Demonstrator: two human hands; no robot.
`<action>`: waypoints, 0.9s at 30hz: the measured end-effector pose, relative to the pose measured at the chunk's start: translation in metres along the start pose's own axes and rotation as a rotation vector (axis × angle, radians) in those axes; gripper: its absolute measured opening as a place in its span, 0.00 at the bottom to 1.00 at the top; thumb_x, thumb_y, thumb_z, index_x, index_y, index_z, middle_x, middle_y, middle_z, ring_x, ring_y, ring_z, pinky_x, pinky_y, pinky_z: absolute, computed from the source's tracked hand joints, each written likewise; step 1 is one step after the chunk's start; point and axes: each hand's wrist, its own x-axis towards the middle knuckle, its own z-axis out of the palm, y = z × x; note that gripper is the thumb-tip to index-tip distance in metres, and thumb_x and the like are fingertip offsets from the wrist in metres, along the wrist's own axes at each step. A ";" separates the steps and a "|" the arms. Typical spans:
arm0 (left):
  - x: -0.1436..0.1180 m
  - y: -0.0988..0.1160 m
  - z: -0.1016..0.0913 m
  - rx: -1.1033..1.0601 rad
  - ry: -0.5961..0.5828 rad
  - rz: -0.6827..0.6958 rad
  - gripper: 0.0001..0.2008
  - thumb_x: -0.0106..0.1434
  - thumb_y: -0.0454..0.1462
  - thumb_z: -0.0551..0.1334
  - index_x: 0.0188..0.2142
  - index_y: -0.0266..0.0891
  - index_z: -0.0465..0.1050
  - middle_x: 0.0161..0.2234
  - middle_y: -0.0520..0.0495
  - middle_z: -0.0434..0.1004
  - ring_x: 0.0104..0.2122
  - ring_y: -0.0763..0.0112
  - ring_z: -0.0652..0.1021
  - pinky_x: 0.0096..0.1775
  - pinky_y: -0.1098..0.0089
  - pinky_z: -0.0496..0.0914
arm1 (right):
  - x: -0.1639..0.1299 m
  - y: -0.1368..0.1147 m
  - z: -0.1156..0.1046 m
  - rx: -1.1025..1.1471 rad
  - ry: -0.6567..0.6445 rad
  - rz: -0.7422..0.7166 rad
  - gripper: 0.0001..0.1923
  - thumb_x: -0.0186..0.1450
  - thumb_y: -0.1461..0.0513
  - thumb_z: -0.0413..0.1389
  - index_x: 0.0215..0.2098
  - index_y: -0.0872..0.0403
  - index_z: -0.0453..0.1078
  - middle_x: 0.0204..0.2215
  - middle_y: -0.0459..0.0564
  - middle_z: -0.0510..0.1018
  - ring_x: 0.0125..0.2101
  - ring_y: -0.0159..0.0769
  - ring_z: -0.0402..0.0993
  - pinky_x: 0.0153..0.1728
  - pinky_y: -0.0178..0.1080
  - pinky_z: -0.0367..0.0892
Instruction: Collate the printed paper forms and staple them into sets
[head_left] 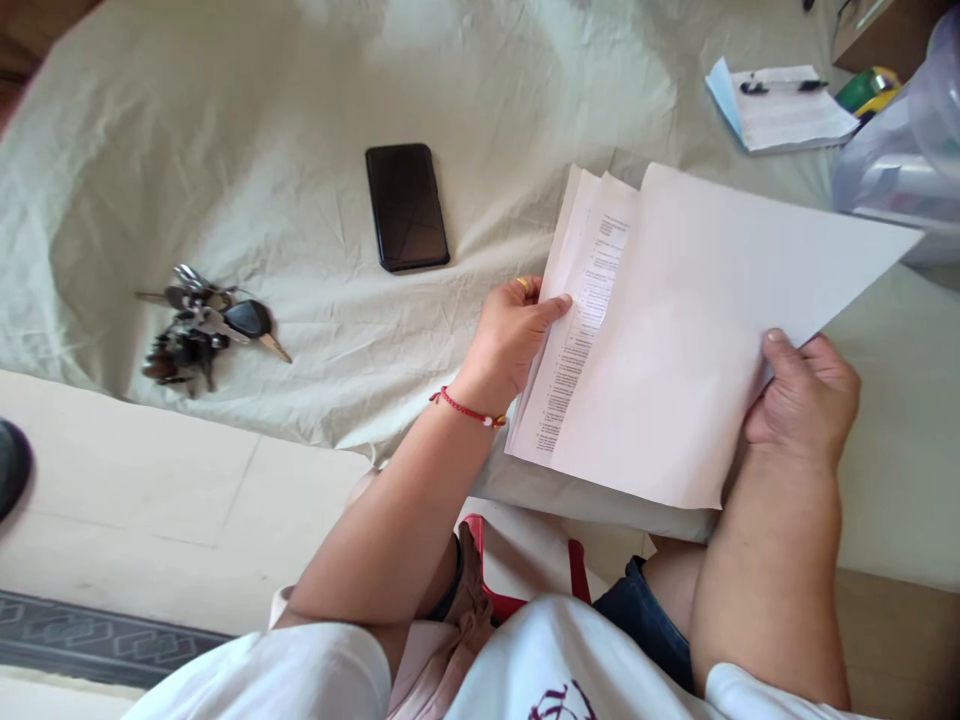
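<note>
My left hand point(517, 330) grips the left edge of several printed sheets point(592, 300), its thumb lying on top and the fingers underneath. A blank white sheet of paper point(675, 340) lies over the printed ones, shifted to the right so that a strip of text shows on the left. My right hand point(806, 395) pinches the right edge of this blank sheet between thumb and fingers. The sheet bends upward near its far right corner. Whether the right hand holds more than one sheet is hidden.
A black phone point(407, 207) lies left of the papers on the cloth-covered table point(300, 100). A bunch of keys point(206, 325) rests farther left. At the far right are a notepad point(795, 115) with a pen point(784, 87), a translucent plastic container point(900, 170) and a cardboard box point(885, 40).
</note>
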 end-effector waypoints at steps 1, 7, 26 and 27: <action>-0.001 0.001 0.001 -0.007 0.003 -0.005 0.12 0.66 0.34 0.74 0.37 0.43 0.71 0.31 0.51 0.80 0.32 0.66 0.83 0.39 0.64 0.79 | 0.000 0.001 0.000 -0.032 -0.007 -0.004 0.14 0.47 0.58 0.74 0.33 0.50 0.87 0.34 0.42 0.89 0.36 0.35 0.82 0.57 0.49 0.81; -0.004 0.004 0.004 -0.051 -0.004 -0.005 0.10 0.67 0.34 0.72 0.35 0.40 0.72 0.31 0.50 0.80 0.30 0.67 0.81 0.39 0.64 0.78 | 0.002 0.008 -0.004 -0.175 -0.052 0.023 0.17 0.45 0.56 0.73 0.34 0.51 0.85 0.33 0.44 0.89 0.32 0.35 0.80 0.48 0.47 0.81; -0.010 0.002 0.001 0.061 0.084 0.129 0.29 0.63 0.27 0.71 0.58 0.50 0.67 0.38 0.56 0.73 0.31 0.71 0.79 0.40 0.69 0.74 | 0.003 0.008 -0.004 -0.071 -0.145 0.050 0.21 0.40 0.62 0.74 0.33 0.54 0.80 0.34 0.49 0.87 0.34 0.37 0.81 0.45 0.43 0.81; -0.011 0.002 0.001 0.080 0.091 0.146 0.29 0.62 0.27 0.70 0.58 0.51 0.67 0.39 0.56 0.73 0.32 0.72 0.78 0.40 0.69 0.73 | 0.004 0.008 -0.004 -0.062 -0.140 0.051 0.21 0.40 0.62 0.74 0.33 0.54 0.80 0.34 0.48 0.87 0.35 0.37 0.80 0.46 0.43 0.81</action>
